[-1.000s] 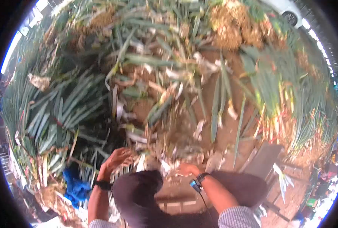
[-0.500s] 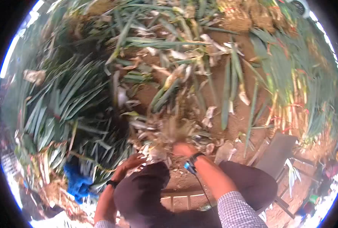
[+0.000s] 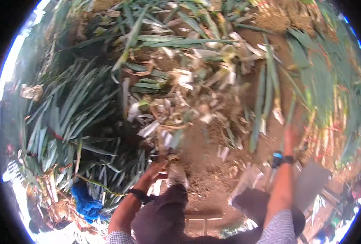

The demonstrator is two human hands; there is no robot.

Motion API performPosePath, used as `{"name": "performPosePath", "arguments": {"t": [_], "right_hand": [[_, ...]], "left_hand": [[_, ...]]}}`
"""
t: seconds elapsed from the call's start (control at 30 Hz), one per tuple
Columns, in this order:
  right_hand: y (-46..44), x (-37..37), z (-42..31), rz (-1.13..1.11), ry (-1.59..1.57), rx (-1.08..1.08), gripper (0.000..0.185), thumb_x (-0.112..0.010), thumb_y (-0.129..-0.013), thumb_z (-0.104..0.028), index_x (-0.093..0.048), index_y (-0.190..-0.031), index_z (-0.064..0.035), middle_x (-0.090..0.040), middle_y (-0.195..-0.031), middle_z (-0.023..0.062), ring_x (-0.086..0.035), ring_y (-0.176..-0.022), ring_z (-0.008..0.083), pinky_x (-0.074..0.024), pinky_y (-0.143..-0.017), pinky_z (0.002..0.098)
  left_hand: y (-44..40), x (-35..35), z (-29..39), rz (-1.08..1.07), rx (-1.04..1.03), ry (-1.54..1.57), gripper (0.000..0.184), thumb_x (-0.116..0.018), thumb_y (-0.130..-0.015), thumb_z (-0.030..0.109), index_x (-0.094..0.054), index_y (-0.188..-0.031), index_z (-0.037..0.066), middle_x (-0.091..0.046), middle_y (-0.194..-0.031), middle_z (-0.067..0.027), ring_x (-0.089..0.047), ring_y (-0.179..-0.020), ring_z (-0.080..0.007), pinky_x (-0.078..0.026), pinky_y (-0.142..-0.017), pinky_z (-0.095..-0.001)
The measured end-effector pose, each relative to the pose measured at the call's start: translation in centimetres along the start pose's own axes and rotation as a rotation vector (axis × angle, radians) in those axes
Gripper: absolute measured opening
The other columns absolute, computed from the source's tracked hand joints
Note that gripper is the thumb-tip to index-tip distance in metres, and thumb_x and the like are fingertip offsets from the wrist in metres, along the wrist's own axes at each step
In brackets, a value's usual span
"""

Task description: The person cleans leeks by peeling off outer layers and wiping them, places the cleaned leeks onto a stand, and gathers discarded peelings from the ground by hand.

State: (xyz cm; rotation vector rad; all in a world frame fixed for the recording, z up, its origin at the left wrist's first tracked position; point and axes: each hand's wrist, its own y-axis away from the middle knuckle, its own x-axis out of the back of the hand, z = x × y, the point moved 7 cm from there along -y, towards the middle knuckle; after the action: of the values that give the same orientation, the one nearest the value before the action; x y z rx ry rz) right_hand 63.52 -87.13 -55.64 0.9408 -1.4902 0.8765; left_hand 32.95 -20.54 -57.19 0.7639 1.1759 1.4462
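My left hand [image 3: 156, 172] is low in the centre-left, just beside my left knee and shoe, by the edge of a heap of pale leek trimmings [image 3: 164, 134]. Its fingers are somewhat curled and spread, and nothing shows in them. My right hand [image 3: 289, 137] is stretched forward on the right, over the lower end of a long green leek leaf [image 3: 291, 109]. Motion smears its fingers, so a grip cannot be made out. Left of it, several leek stalks [image 3: 265, 97] lie on the brown ground.
Dense leeks [image 3: 68, 101] fill the left side, with a blue cloth [image 3: 85, 205] below them. Bundles of leeks with red ties [image 3: 328, 118] stand along the right. A grey board [image 3: 312, 183] is beside my right knee. Cut leaves [image 3: 184, 42] lie across the ground ahead.
My right hand has moved from the trimmings between my knees out to the right. The trimmings are pushed forward, baring brown soil. My left hand has shifted slightly right.
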Motion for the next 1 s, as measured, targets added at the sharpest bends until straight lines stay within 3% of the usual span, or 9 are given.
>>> {"name": "performPosePath", "arguments": {"t": [0.07, 0.17, 0.3, 0.33, 0.4, 0.47, 0.67, 0.8, 1.0], "right_hand": [[0.8, 0.0, 3.6, -0.116, -0.102, -0.35, 0.067, -0.047, -0.094, -0.056, -0.052, -0.137, -0.0037, -0.048, -0.139, 0.0285, -0.05, -0.123, 0.0466, -0.0372, -0.106, 0.051], [-0.3, -1.2, 0.8, -0.082, -0.016, -0.164, 0.074, -0.047, -0.093, -0.06, -0.049, -0.139, -0.0013, -0.049, -0.138, 0.0299, -0.049, -0.124, 0.0465, -0.0359, -0.107, 0.05], [-3.2, -4.0, -6.0, -0.021, -0.179, -0.035, 0.085, -0.045, -0.091, -0.067, -0.044, -0.142, 0.002, -0.048, -0.138, 0.0312, -0.047, -0.127, 0.0459, -0.0352, -0.108, 0.0493], [-4.5, -4.4, -8.9, -0.02, -0.282, -0.068, 0.087, -0.045, -0.091, -0.067, -0.042, -0.143, 0.0028, -0.047, -0.139, 0.0313, -0.046, -0.128, 0.0457, -0.0353, -0.108, 0.0492], [-4.8, -3.5, -15.6, -0.028, -0.378, -0.112, 0.084, -0.048, -0.092, -0.063, -0.041, -0.142, 0.0036, -0.051, -0.135, 0.0312, -0.051, -0.124, 0.0445, -0.0409, -0.103, 0.05], [-4.0, -1.5, -22.7, -0.143, -0.461, -0.072, 0.081, -0.052, -0.092, -0.059, -0.041, -0.141, 0.0044, -0.057, -0.127, 0.0308, -0.059, -0.116, 0.0432, -0.0462, -0.097, 0.051], [3.2, -2.1, -37.3, -0.063, -0.46, 0.197, 0.062, -0.051, -0.093, -0.053, -0.053, -0.118, 0.0047, -0.067, -0.088, 0.0268, -0.068, -0.084, 0.0417, -0.0528, -0.073, 0.0497], [9.1, -4.3, -44.1, -0.152, -0.641, 0.326, 0.066, -0.06, -0.084, -0.062, -0.057, -0.098, 0.0029, -0.064, -0.084, 0.0261, -0.063, -0.076, 0.0449, -0.0499, -0.067, 0.051], [14.6, -3.0, -47.1, -0.338, -0.938, 0.548, 0.04, -0.058, -0.091, -0.041, -0.066, -0.098, -0.0026, -0.067, -0.085, 0.0205, -0.065, -0.078, 0.039, -0.0498, -0.066, 0.048]], "left_hand": [[1.4, -2.4, 4.8, -0.047, 0.02, -0.094, 0.057, -0.058, -0.098, 0.038, -0.045, -0.138, 0.0, -0.043, -0.144, -0.0219, -0.048, -0.126, -0.0356, -0.046, -0.102, -0.0484], [-0.8, -4.0, 12.4, -0.252, -0.328, 0.099, 0.056, -0.06, -0.096, 0.029, -0.043, -0.137, -0.006, -0.054, -0.133, -0.0207, -0.056, -0.121, -0.0333, -0.04, -0.109, -0.0471], [0.8, -3.3, 24.9, 0.008, -0.481, 0.016, 0.054, -0.065, -0.094, 0.024, -0.044, -0.14, 0.005, -0.061, -0.111, -0.0157, -0.064, -0.093, -0.0241, -0.058, -0.08, -0.035], [-2.4, 1.7, 26.0, 0.353, -0.636, -0.112, 0.036, -0.065, -0.093, 0.021, -0.054, -0.123, 0.004, -0.064, -0.097, -0.0091, -0.063, -0.08, -0.0187, -0.055, -0.07, -0.0328], [-2.9, 4.9, 31.0, 0.301, -0.832, -0.187, 0.036, -0.067, -0.09, 0.028, -0.055, -0.112, 0.003, -0.064, -0.093, -0.0086, -0.061, -0.078, -0.0174, -0.051, -0.067, -0.0327], [-5.2, 12.5, 31.0, 0.828, -0.534, -0.409, 0.054, -0.067, -0.087, 0.031, -0.052, -0.128, 0.0, -0.065, -0.106, -0.0151, -0.062, -0.096, -0.0253, -0.051, -0.081, -0.0392], [-7.8, 6.5, 32.1, 0.723, -0.615, -0.499, 0.066, -0.066, -0.086, 0.037, -0.045, -0.139, 0.003, -0.064, -0.114, -0.0172, -0.062, -0.104, -0.0287, -0.051, -0.086, -0.0395], [-7.9, -1.2, 32.6, 0.171, -0.717, -0.229, 0.057, -0.062, -0.093, 0.029, -0.044, -0.141, 0.004, -0.063, -0.118, -0.0152, -0.06, -0.107, -0.0242, -0.05, -0.091, -0.0352], [-3.5, -14.8, 31.5, -0.301, -0.717, -0.122, 0.056, -0.058, -0.098, 0.022, -0.037, -0.145, 0.001, -0.054, -0.132, -0.0086, -0.051, -0.116, -0.0165, -0.042, -0.1, -0.0313]]}}
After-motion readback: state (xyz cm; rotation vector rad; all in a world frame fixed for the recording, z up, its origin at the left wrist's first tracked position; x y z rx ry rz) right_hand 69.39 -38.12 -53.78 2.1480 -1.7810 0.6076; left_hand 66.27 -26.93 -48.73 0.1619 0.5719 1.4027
